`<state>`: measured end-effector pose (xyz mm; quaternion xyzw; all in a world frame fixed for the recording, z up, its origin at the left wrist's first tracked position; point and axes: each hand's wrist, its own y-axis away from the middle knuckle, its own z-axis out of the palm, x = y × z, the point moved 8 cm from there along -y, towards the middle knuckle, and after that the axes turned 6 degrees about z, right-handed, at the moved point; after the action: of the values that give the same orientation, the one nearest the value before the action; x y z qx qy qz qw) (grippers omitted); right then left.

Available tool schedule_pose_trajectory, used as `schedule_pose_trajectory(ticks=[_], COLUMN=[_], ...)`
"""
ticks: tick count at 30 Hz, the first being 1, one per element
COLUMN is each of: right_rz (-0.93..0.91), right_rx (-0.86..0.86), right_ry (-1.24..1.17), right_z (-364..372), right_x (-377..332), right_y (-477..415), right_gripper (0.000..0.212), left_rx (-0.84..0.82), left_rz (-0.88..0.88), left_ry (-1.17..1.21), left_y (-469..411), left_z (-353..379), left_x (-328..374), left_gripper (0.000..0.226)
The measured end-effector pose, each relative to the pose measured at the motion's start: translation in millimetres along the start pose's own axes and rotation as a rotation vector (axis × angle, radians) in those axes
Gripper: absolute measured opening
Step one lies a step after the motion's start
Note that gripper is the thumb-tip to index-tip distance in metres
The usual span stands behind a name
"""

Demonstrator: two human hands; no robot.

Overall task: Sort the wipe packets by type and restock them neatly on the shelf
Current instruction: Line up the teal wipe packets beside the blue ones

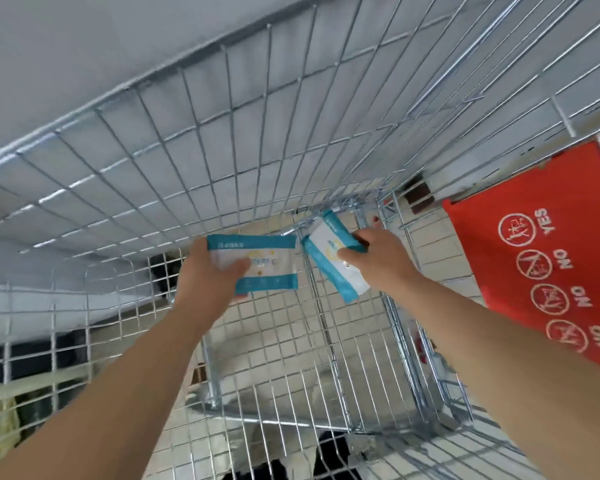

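Both my arms reach down into a wire shopping cart. My left hand grips a flat white wipe packet with teal bands, thumb laid across its face. My right hand holds a second white and teal wipe packet, tilted on a slant, just right of the first. The two packets sit close together near the far end of the cart's basket. No shelf shows in this view.
The cart's wire floor shows tiled ground beneath. A red child-seat flap with YES/NO pictograms hangs at the right. A grey surface rises beyond the cart's left wall. Dark shapes lie under the cart at the bottom.
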<state>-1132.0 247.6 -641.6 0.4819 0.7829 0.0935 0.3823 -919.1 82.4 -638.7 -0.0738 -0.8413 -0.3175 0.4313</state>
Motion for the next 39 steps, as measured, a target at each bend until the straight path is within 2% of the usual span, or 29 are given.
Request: schedule_pose_trajectory(ticks=[3, 7, 12, 15, 20, 25, 33, 39], right_rz=[-0.020, -0.151, -0.287, -0.400, -0.577, -0.753, -0.980, -1.120], right_rx=[0.053, 0.147, 0.003, -0.046, -0.109, -0.158, -0.239, -0.264], right_ry=[-0.079, -0.120, -0.157, -0.077, 0.019, 0.119, 0.212, 0.215], right_z=[-27.0, -66.0, -82.7, -89.0, -96.8, -89.2, -59.7, -3.7], right_x=[-28.1, -88.3, -176.1, -227.4, -298.6, -359.7, -473.2, -556.2], right_y=[36.8, 99.9, 182.7, 230.6, 323.8, 438.0, 618.0, 733.6], right_gripper=[0.015, 0.005, 0.014, 0.019, 0.014, 0.039, 0.030, 0.024], left_rx=[-0.033, -0.036, -0.025, -0.004, 0.063, 0.161, 0.371, 0.514], left_rz=[0.034, 0.139, 0.255, 0.264, 0.312, 0.407, 0.481, 0.521], left_ry=[0.053, 0.025, -0.044, 0.067, 0.260, 0.346, 0.415, 0.415], left_y=[20.8, 62.7, 126.6, 164.7, 253.8, 368.2, 517.3, 599.1], left_z=[-27.9, -78.8, -151.9, -200.7, -281.1, -358.0, -502.8, -619.9], left_x=[19.8, 65.0, 116.8, 132.5, 151.8, 156.8, 144.9, 102.2], left_gripper=[0.028, 0.027, 0.012, 0.014, 0.016, 0.022, 0.025, 0.025])
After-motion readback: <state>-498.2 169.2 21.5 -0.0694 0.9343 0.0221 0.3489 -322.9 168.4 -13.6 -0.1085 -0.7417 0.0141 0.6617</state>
